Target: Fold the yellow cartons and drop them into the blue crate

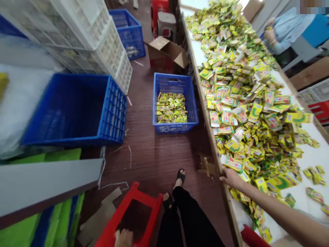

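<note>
My left hand (124, 238) is at the bottom of the view, fingers curled at the frame of a red plastic stool (108, 226) that is tilted beside my legs. Part of that grip is cut off by the picture's edge. With my right arm stretched forward, my right hand (232, 179) holds the wooden edge of the long table (227, 202). Close to its fingers lies a yellow packet box (234, 164). A large heap of yellow boxes and small wrapped sweets (246, 103) covers much of the white tabletop.
A blue crate (176, 128) partly filled with yellow packets stands on the floor ahead. Left are another blue crate (115, 116) and stacked white crates (100, 44). An open cardboard box (160, 56) and a grey-topped stool (167, 19) stand farther off. Across the table sits another person (290, 27).
</note>
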A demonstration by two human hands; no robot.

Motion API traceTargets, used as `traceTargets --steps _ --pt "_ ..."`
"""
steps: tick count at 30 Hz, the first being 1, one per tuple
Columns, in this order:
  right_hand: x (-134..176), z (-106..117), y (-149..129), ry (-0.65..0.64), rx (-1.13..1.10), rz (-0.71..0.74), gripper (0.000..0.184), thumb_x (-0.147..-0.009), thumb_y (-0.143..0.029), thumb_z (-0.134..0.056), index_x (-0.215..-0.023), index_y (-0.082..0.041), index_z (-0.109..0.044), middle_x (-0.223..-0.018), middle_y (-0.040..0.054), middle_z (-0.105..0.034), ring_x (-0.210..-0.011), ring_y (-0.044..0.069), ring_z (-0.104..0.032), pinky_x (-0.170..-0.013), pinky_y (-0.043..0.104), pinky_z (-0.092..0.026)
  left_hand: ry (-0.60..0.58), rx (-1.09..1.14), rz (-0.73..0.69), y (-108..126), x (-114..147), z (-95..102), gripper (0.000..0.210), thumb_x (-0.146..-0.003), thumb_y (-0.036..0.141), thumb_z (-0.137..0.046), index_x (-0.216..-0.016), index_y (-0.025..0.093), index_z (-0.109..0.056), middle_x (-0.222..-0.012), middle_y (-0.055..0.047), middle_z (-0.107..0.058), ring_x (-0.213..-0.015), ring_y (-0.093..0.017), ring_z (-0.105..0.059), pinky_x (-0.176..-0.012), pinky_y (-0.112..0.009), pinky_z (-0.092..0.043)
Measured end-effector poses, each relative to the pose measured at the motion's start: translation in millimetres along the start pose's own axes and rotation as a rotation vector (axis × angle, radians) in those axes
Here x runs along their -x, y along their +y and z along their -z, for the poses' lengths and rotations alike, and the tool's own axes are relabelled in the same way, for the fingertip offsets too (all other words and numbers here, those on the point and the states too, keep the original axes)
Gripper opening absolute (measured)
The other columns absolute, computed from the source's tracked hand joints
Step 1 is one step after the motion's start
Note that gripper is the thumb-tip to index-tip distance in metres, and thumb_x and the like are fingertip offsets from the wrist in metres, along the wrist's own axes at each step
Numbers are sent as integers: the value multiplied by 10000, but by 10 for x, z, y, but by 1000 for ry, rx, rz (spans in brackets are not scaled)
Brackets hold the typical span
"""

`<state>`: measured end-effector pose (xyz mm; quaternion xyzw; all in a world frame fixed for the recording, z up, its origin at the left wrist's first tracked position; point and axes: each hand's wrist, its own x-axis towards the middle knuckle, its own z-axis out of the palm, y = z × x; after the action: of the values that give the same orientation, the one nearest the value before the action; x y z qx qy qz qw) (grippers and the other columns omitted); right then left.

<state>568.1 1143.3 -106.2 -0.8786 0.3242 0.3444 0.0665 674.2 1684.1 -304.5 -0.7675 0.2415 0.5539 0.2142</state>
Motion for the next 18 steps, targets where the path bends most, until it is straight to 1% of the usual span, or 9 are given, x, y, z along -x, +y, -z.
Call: traceTargets --steps 3,5,7,8,10,11,14,16,18 --pt "41 47 -45 -12 -53 8 176 -869 -252 -663 -948 -95 -674 -1018 174 -745 -985 248 -715 -802 260 -473 59 -67 -13 -35 190 732 484 -714 326 -683 -1192 251 -705 -1375 -143 -625 -1375 -336 -493 -1161 -579 -266" --pt "58 60 -46 -26 -86 12 192 -899 -265 -633 -973 -91 -667 -1047 188 -738 -1000 251 -711 -824 271 -474 135 -107 -28 60 191 1293 423 -805 323 -685 -1216 219 -674 -1393 -138 -604 -1388 -329 -466 -1161 -605 -271" --pt "61 48 -25 -50 -112 11 224 -924 -294 -607 -991 -86 -657 -1053 203 -730 -1000 261 -710 -837 287 -476 197 -138 -52 253 45 1854 412 -884 386 -670 -1249 201 -626 -1365 -116 -599 -1348 -325 -484 -1117 -618 -354" --pt "57 36 -12 -65 -123 10 233 -930 -302 -599 -997 -85 -652 -1049 209 -727 -999 268 -710 -838 295 -478 217 -156 -65 377 -78 2123 424 -915 416 -636 -1262 175 -608 -1369 -118 -580 -1320 -300 -506 -1116 -583 -383" --pt "48 12 5 -92 -141 10 233 -935 -301 -591 -1007 -85 -641 -1039 212 -724 -994 280 -711 -832 308 -482 261 -192 -92 656 -379 2625 406 -928 414 -624 -1245 160 -611 -1366 -118 -573 -1305 -288 -515 -1113 -565 -397" --pt "46 6 7 -99 -147 7 227 -934 -293 -592 -1017 -85 -635 -1035 210 -723 -991 283 -712 -826 311 -484 289 -210 -106 807 -534 2855 403 -932 412 -617 -1248 161 -610 -1379 -118 -565 -1321 -289 -500 -1128 -571 -376" --pt "66 8 -21 -97 -160 -9 214 -928 -273 -605 -1037 -90 -616 -1001 195 -726 -974 285 -718 -808 311 -488 355 -260 -177 1289 -911 3435 415 -933 418 -608 -1256 158 -618 -1393 -121 -565 -1383 -298 -441 -1191 -596 -255" --pt "95 14 -52 -86 -172 -16 199 -930 -252 -600 -1043 -88 -606 -981 194 -725 -972 286 -721 -807 312 -490 386 -296 -232 1604 -1053 3711 420 -938 399 -594 -1273 148 -621 -1400 -136 -566 -1403 -307 -418 -1213 -607 -176" --pt "122 6 -80 -81 -200 -17 173 -938 -208 -568 -1054 -85 -599 -989 198 -722 -970 285 -722 -808 318 -491 411 -329 -285 1868 -1104 3911 379 -941 328 -564 -1266 152 -649 -1392 -156 -581 -1416 -318 -404 -1229 -607 -93"
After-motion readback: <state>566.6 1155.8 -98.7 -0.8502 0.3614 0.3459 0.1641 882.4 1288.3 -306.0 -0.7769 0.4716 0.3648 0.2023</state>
